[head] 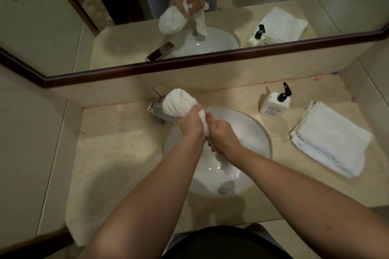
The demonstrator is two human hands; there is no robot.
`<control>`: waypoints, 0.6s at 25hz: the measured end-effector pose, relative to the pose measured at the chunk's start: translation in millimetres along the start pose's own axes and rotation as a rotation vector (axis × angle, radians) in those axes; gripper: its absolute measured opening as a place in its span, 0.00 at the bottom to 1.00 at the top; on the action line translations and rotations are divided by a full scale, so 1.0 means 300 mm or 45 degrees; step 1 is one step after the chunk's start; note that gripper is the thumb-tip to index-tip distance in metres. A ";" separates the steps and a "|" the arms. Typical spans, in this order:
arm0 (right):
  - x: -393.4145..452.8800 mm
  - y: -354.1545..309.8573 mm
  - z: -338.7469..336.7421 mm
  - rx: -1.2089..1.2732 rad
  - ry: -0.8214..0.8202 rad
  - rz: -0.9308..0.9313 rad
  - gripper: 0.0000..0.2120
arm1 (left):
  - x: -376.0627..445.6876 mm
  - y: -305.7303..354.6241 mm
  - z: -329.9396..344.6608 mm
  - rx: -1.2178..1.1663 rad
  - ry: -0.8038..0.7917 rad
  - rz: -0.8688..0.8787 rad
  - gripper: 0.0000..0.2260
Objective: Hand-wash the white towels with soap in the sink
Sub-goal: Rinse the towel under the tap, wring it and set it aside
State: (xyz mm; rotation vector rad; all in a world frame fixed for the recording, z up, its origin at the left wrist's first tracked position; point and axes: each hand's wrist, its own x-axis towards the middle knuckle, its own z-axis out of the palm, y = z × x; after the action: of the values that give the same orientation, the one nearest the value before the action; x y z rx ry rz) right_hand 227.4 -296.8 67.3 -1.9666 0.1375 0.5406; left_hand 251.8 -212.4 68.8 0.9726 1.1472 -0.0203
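Head view: wet towel [181,103] is twisted into a rope over the sink [259,132], centre frame. Long axis runs diagonal, from the bunched ball at upper left by the faucet [156,109] down to the loose tail [228,169] hanging into the basin at lower right. Left hand [189,125] has a closed grip round the rope just below the ball; right hand [223,136] has a closed grip on the next stretch, touching the left, just lower right of it. So both grips sit mid-rope: ball above the left, tail below the right. Looks like a wring; my read is the next twist turns on the hands counter-rotating about that diagonal, right hand nearer the undone tail. Mirror at top of frame shows the same hold. Soap bottle [274,104] and folded towel stack [330,141] sit on the counter [117,143], right of frame, well apart from the hands.
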 end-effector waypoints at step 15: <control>0.034 0.030 0.002 -0.042 0.111 -0.092 0.36 | -0.008 0.022 0.037 0.055 -0.010 -0.003 0.08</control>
State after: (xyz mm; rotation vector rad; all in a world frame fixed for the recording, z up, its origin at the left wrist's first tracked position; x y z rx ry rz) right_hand 233.4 -298.7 55.3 -2.0200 0.1127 0.4126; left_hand 262.2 -216.7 75.7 1.0086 1.1446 -0.0509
